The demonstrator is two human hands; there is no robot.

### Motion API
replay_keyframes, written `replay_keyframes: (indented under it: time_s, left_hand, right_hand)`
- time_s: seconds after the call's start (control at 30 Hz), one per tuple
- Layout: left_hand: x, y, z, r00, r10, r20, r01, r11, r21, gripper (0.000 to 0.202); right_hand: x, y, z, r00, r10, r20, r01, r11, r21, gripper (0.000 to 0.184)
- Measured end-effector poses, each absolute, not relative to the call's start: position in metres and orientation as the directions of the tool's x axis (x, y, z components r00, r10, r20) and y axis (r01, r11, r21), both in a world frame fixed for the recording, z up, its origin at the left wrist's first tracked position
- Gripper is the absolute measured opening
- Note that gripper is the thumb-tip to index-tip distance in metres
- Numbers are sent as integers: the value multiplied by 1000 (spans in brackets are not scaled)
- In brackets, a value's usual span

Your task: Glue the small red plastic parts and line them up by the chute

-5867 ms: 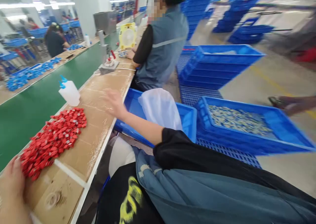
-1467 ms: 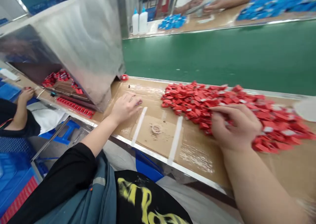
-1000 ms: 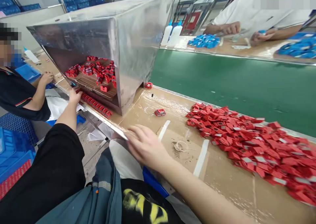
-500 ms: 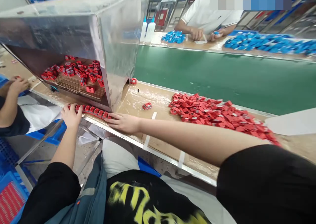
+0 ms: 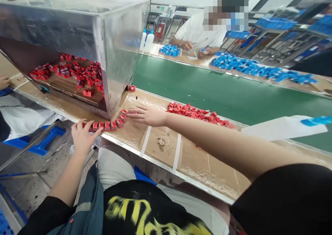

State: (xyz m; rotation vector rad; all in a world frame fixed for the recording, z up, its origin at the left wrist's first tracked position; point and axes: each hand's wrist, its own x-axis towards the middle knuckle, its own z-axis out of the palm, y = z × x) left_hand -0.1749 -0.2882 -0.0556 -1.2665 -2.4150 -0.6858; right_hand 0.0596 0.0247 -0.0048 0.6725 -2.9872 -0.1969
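A curved row of small red car-shaped pieces [image 5: 107,126] lies along the front edge of the cardboard-covered bench. At the row's left end is my left hand [image 5: 83,138], its fingers apart and bent over the end pieces, thumb against the near side. My right hand [image 5: 149,116] lies at the other end with fingers stretched out flat; the fingertips touch or cover the last pieces. Beyond my right forearm spreads a pile of red pieces [image 5: 192,111], partly hidden by the arm.
A metal box [image 5: 121,52] open at the front holds a heap of red pieces [image 5: 67,71]. Behind runs a green belt [image 5: 181,77]. Across it, a person in white works among blue pieces [image 5: 249,67] and white bottles [image 5: 148,43]. A pale ring [image 5: 163,141] lies on the cardboard.
The row has shifted right along the bench and its right end now bends away from the edge. Both hands moved right with it. The view has turned to the right.
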Motion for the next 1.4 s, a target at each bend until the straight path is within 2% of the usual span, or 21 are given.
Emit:
replay_keyframes:
  time_s: [0.07, 0.2, 0.27, 0.47, 0.57, 0.67, 0.87, 0.97, 1.03, 1.1, 1.17, 1.23, 1.27, 1.33, 1.4]
  left_hand:
    - [-161, -288, -59, -541, 683, 491, 841, 463, 282, 48]
    - [-134, -287, -66, -514, 696, 502, 858, 428, 284, 48]
    - [-124, -287, -70, -493, 698, 520, 870, 402, 285, 46]
    - [-117, -281, -71, -297, 791, 534, 946, 170, 275, 42]
    - [-113, -265, -64, -208, 842, 498, 966, 97, 240, 41]
    - [-109, -241, -57, -117, 889, 442, 984, 44, 172, 41]
    - [-102, -172, -43, -117, 938, 325, 993, 115, 25, 45]
    - [-97, -158, -35, -140, 933, 332, 990, 141, 22, 52]
    - [-103, -170, -34, -85, 910, 407, 996, 77, 36, 54]
    - [-122, -197, -35, -25, 858, 513, 999, -3, 52, 42]
    - [-156, -227, -36, -111, 773, 625, 993, 67, 94, 28]
    - [-201, -249, -34, -379, 624, 683, 919, 343, 196, 30]
    - [-226, -256, -31, -506, 551, 664, 843, 479, 245, 39]
    - [-272, -259, -25, -679, 489, 547, 699, 658, 280, 53]
    - [-303, -255, -18, -786, 487, 382, 599, 752, 274, 51]
  right_hand:
    - [59, 2, -2, -933, -357, 52, -344, 925, 163, 51]
    - [55, -38, 2, -970, -211, -118, -231, 952, 200, 49]
    - [51, -44, 5, -974, -172, -147, -202, 955, 217, 48]
    - [56, -35, 13, -984, -68, -166, -95, 983, 155, 28]
    - [70, -30, 10, -986, -16, -167, -40, 989, 140, 27]
    - [81, -19, 5, -984, 91, -154, 76, 992, 100, 27]
    - [79, 19, 5, -942, 314, -121, 314, 949, 19, 27]
    - [89, 25, 14, -917, 396, -51, 398, 915, -57, 33]
    - [110, 19, 17, -888, 450, 95, 430, 886, -171, 36]
    - [143, 11, 13, -799, 522, 298, 423, 840, -338, 34]
    - [181, 4, 2, -685, 569, 454, 347, 804, -483, 29]
    - [218, 0, -15, -561, 612, 557, 293, 776, -559, 22]
    - [233, -1, -24, -497, 633, 594, 277, 764, -583, 21]
    - [256, -4, -39, -394, 662, 638, 257, 746, -615, 26]
    - [268, -7, -46, -389, 659, 644, 226, 746, -627, 34]
